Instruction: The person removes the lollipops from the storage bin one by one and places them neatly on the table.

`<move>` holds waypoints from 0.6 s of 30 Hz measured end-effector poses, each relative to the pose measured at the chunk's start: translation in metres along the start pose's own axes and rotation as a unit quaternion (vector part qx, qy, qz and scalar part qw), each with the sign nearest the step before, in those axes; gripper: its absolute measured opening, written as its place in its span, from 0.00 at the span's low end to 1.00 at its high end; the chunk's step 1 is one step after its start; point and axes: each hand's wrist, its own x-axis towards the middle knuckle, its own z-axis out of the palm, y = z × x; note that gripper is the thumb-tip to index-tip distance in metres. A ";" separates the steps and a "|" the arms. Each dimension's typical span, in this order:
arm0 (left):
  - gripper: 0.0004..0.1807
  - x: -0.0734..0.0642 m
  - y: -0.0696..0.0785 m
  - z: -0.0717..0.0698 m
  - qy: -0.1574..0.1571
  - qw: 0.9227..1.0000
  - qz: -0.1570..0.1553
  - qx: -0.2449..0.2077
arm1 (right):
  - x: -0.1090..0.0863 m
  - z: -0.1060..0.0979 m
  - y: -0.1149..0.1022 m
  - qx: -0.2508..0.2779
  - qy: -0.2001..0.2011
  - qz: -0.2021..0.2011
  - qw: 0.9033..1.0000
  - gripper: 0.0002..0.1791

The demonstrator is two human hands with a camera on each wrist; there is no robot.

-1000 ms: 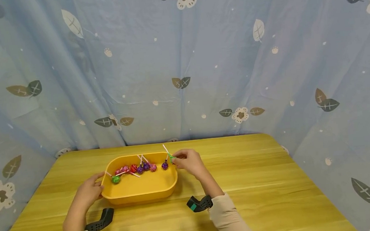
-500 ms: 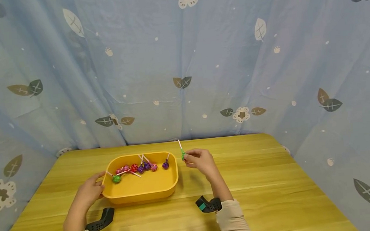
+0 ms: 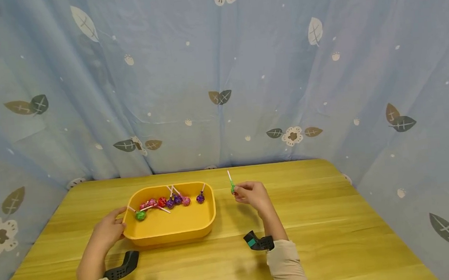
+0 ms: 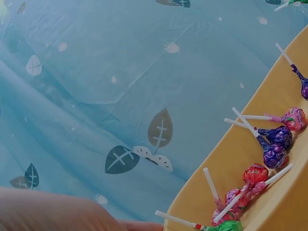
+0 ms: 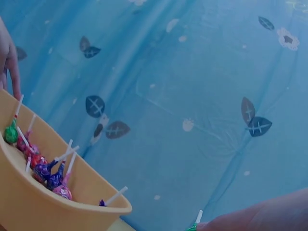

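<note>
Here, one yellow tray (image 3: 172, 225) holds eight lollipops (image 3: 170, 204); the left hand (image 3: 107, 231), fingers spread, touches its left end, the right hand (image 3: 253, 195) pinches one more green lollipop (image 3: 232, 187).

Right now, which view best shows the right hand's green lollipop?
The head view: the held lollipop is uncropped, its stick whole. Left wrist crops it at top right; right wrist crops it at bottom edge.

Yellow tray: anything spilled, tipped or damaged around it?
Nothing stands out. The yellow tray sits upright on the table, the left hand at its left end. The lollipops inside lie loosely, with no visible tears. The only one outside, a green lollipop, is pinched in the right hand.
</note>
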 end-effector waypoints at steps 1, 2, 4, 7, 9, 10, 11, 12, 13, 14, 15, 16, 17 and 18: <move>0.31 0.000 0.000 0.000 0.001 1.000 0.000 0.003 | 0.000 0.000 0.001 0.000 0.001 0.003 1.000 0.13; 0.31 0.001 0.000 -0.001 0.001 1.000 0.001 0.006 | 0.001 -0.001 0.002 0.000 0.001 0.006 1.000 0.13; 0.31 0.001 0.000 -0.001 0.002 1.000 0.002 0.010 | 0.002 -0.002 0.006 -0.004 -0.001 0.010 1.000 0.12; 0.31 0.000 0.000 -0.001 0.002 1.000 0.005 0.012 | 0.005 -0.003 0.013 -0.002 -0.002 0.022 1.000 0.12; 0.30 0.000 -0.001 -0.001 0.002 1.000 0.005 0.011 | 0.007 -0.005 0.017 -0.003 -0.002 0.027 1.000 0.13; 0.30 0.000 -0.001 -0.001 0.002 1.000 0.004 0.010 | 0.008 -0.005 0.019 -0.001 -0.002 0.029 1.000 0.13; 0.30 0.000 -0.001 0.000 0.002 1.000 0.004 0.010 | 0.009 -0.005 0.021 -0.001 -0.004 0.030 1.000 0.13; 0.30 0.000 -0.001 0.000 0.001 1.000 0.003 0.009 | 0.009 -0.005 0.022 -0.001 -0.005 0.030 1.000 0.13; 0.30 0.001 -0.001 0.000 0.001 1.000 0.002 0.008 | 0.010 -0.005 0.024 -0.003 -0.008 0.031 0.999 0.13; 0.30 0.001 -0.001 0.000 0.001 1.000 0.001 0.007 | 0.011 -0.005 0.025 -0.005 -0.011 0.031 0.999 0.14; 0.30 0.001 -0.001 0.000 0.002 1.000 0.000 0.006 | 0.011 -0.004 0.026 -0.007 -0.014 0.031 0.999 0.14; 0.30 0.001 -0.001 0.000 0.002 1.000 0.001 0.005 | 0.011 -0.004 0.028 -0.011 -0.018 0.032 0.999 0.14; 0.30 0.001 -0.001 0.000 0.002 1.000 0.001 0.005 | 0.012 -0.004 0.029 -0.018 -0.022 0.033 0.999 0.14; 0.30 0.001 -0.001 0.000 0.003 1.000 0.002 0.005 | 0.012 -0.003 0.030 -0.023 -0.024 0.037 0.999 0.13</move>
